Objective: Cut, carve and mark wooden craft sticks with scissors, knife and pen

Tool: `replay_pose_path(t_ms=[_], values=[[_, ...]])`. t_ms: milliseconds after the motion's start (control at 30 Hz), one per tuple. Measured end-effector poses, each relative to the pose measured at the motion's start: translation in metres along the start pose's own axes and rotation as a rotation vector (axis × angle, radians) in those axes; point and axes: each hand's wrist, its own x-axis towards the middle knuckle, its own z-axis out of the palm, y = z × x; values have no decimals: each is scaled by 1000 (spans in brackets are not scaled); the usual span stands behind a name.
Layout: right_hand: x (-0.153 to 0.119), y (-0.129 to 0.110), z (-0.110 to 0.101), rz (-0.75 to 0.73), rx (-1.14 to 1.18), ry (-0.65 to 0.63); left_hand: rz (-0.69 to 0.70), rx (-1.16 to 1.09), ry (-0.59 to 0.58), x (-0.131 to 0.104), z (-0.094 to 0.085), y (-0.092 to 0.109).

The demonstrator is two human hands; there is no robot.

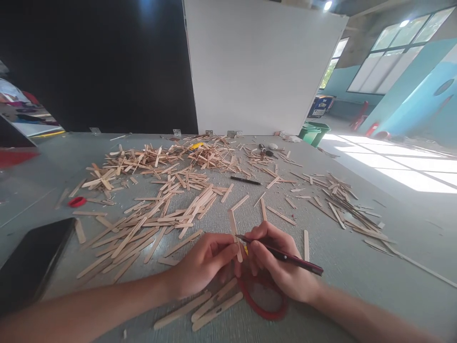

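Observation:
My left hand (210, 259) pinches a pale wooden craft stick (233, 223) between thumb and fingers. At its far end the stick meets another angled piece; whether it is bent or two pieces I cannot tell. My right hand (276, 259) grips a dark pen (298, 259), its tip at the stick beside my left fingers. A small yellow bit shows under the right fingers. Below the right hand lies a red loop (266, 312), partly hidden, its kind unclear. Several craft sticks (217, 309) lie just in front of me, some with dark marks.
A large heap of craft sticks (160, 209) spreads over the grey table (357, 286), with more scattered at right (342, 205). A black pen (245, 180) lies beyond my hands. A dark flat slab (35, 257) and red ring (76, 201) are at left. Panels (257, 66) stand behind.

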Motion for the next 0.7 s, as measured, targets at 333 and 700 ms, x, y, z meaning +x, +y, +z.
replay_pose_path(t_ms=[333,700], values=[[8,-2,-7,30,106,-3,-16,87,9,-1,1,0],[-1,3,-4,42,-231,220,128,534,183,-10,14,-1]])
